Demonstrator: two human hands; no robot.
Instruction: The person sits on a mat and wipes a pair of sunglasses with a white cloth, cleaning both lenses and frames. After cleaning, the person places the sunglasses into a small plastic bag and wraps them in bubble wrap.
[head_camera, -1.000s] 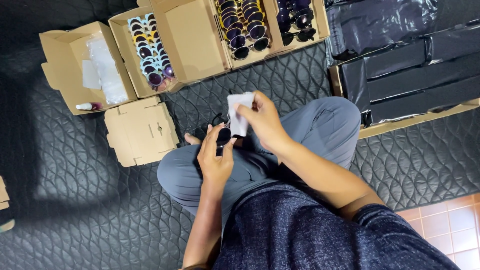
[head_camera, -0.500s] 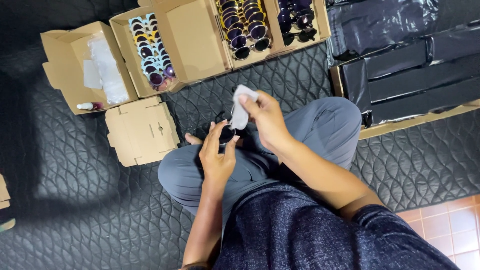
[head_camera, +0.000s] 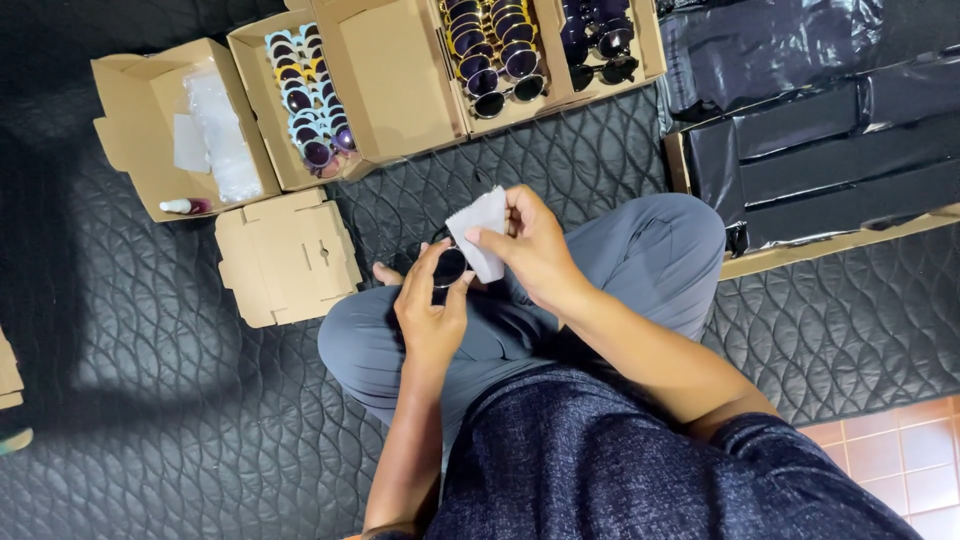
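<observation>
left hand (head_camera: 432, 310): closed on dark sunglasses (head_camera: 449, 268), kept steady | right hand (head_camera: 530, 245): white cloth (head_camera: 481, 230) pinched, pressed on lens for wiping

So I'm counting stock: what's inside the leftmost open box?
The leftmost box holds clear plastic bags, a pale flat sheet and a small bottle at its front edge. Whatever lies under the bags is covered.

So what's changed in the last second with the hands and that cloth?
The right hand has worked the white cloth down against the dark sunglasses, folding it smaller. The left hand keeps hold of the sunglasses. The cardboard boxes of glasses have not moved.
</observation>
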